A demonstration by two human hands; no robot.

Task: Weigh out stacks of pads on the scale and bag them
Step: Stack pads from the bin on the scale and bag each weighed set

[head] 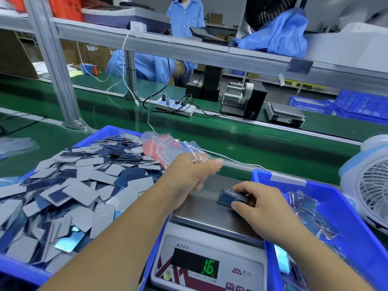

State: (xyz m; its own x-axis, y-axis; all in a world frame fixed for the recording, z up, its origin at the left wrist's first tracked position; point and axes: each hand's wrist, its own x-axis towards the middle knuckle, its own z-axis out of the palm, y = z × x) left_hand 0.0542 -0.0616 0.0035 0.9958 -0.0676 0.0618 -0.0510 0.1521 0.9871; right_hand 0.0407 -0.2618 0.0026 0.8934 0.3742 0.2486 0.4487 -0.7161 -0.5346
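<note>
A small stack of dark pads (231, 197) lies on the steel pan of the scale (201, 208), and my right hand (258, 204) grips it from the right with thumb and fingers. The scale's green display (209, 267) reads 1.6. My left hand (189, 177) hovers over the pan's far left corner and pinches a clear plastic bag (197, 154). A bundle of clear bags with red strips (161, 148) lies just beyond it, on the pile of loose grey and blue pads (69, 185) in the blue bin (113, 131) at left.
A second blue bin (336, 198) holding bagged pads stands right of the scale. A white fan (369, 185) sits at far right. Beyond the green conveyor (252, 139) are a power strip (176, 106), a label dispenser (243, 101), another scale (285, 115) and two people in blue.
</note>
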